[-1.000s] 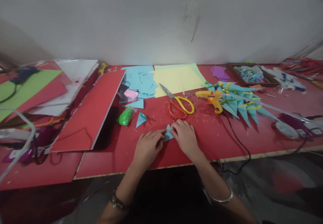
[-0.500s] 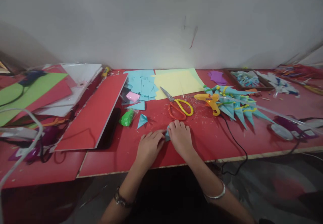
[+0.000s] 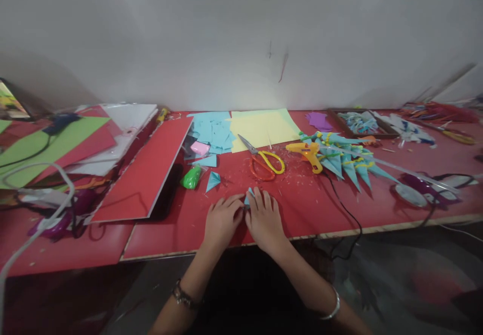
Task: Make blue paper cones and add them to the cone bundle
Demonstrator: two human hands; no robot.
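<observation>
A small blue paper piece point(image 3: 247, 198) lies on the red table between my two hands, partly covered by fingers. My left hand point(image 3: 224, 220) touches its left side, fingers bent together at the paper. My right hand point(image 3: 266, 220) presses on it from the right with its fingers a little spread. Just up and left is a folded blue paper cone point(image 3: 213, 180), beside a green packet point(image 3: 191, 177). Scissors with yellow and red handles point(image 3: 264, 158) lie beyond my hands. An orange glue gun point(image 3: 307, 155) rests to their right.
A tilted red board point(image 3: 145, 174) stands at left, above a dark object. Blue squares point(image 3: 215, 131) and yellow sheets point(image 3: 260, 126) lie at the back. Spiky blue paper work point(image 3: 347, 159), a tray point(image 3: 387, 131) and a black cord point(image 3: 345, 209) are at right.
The view has shifted slightly. My right hand has moved down and its fingers have flattened and spread more over the blue paper; my left hand stays beside it.
</observation>
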